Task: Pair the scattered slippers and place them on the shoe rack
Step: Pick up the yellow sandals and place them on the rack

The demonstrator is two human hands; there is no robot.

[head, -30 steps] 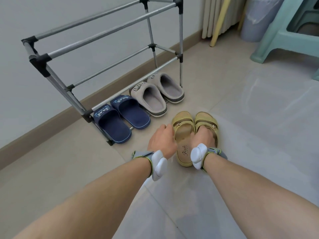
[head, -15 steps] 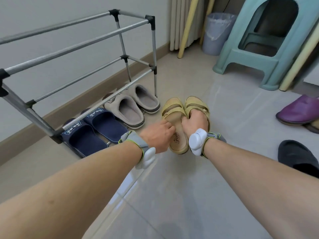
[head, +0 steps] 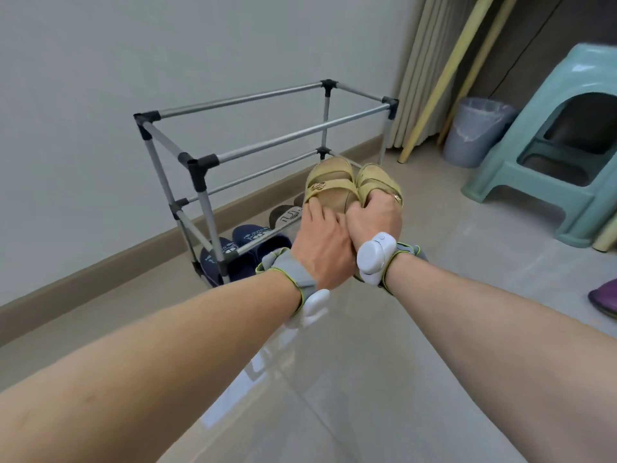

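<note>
1. The tan sandals [head: 337, 192], side by side on the floor a second ago, are now lifted together, toes toward the shoe rack [head: 267, 142].
2. The left hand [head: 320, 242] grips the left sandal's heel; the right hand [head: 374, 218] is closed around the other.
3. Pairing looks done; placing remains, likely on an upper rail.
4. Navy slippers [head: 233, 252] and grey slippers [head: 287, 213] already sit at the rack's bottom.

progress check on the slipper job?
Done: navy pair and grey pair sit at the rack's bottom level. In hand: left hand and right hand each hold one tan sandal, side by side, lifted in front of the rack. Left: purple slipper on the floor at right.
</note>
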